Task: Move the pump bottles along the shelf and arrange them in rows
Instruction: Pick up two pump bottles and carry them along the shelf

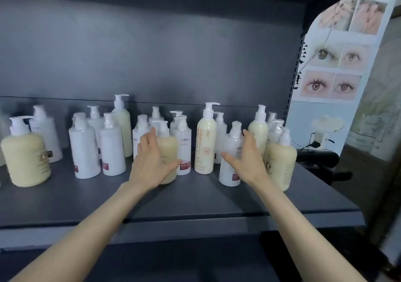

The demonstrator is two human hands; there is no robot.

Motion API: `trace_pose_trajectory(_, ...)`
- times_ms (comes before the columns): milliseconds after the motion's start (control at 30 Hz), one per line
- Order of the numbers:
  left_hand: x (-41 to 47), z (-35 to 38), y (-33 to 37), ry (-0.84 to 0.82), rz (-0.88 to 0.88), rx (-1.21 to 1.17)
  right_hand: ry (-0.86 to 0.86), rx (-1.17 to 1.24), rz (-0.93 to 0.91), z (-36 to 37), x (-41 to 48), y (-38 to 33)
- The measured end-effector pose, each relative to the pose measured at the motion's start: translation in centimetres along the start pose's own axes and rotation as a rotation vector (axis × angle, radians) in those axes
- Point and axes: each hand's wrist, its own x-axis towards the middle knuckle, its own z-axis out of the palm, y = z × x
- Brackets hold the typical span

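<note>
My left hand (152,162) lies spread, fingers straight, against a cream bottle (170,145). My right hand (247,158), also spread, flanks a white bottle (226,173). Neither clamps. The other bottles (112,147) crowd mid-shelf, unsorted, so a sideways shove could topple tall neighbours. The grey shelf (195,201) looks smooth. An eye poster (336,69) hangs to the right.
</note>
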Motion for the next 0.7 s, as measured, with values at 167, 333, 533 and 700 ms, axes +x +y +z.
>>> trace_pose_trajectory(167, 0.9, 1.5, -0.5, 0.119, -0.079, -0.037, 0.014, 0.175, 0.083, 1.4, 1.5, 1.2)
trace_pose_trajectory(333, 1.2, 2.2, -0.8, 0.149, -0.184, -0.055, 0.048, 0.252, 0.054, 2.2, 2.1, 2.1)
trace_pose_trajectory(533, 0.4, 2.0, 0.9, 0.182, -0.206, -0.105, 0.057, 0.284, 0.02, 2.3, 2.1, 1.8)
trace_pose_trajectory(700, -1.9, 0.6, 1.5, 0.235, -0.219, -0.251, 0.016, 0.341, -0.022, 2.5, 1.1, -0.6)
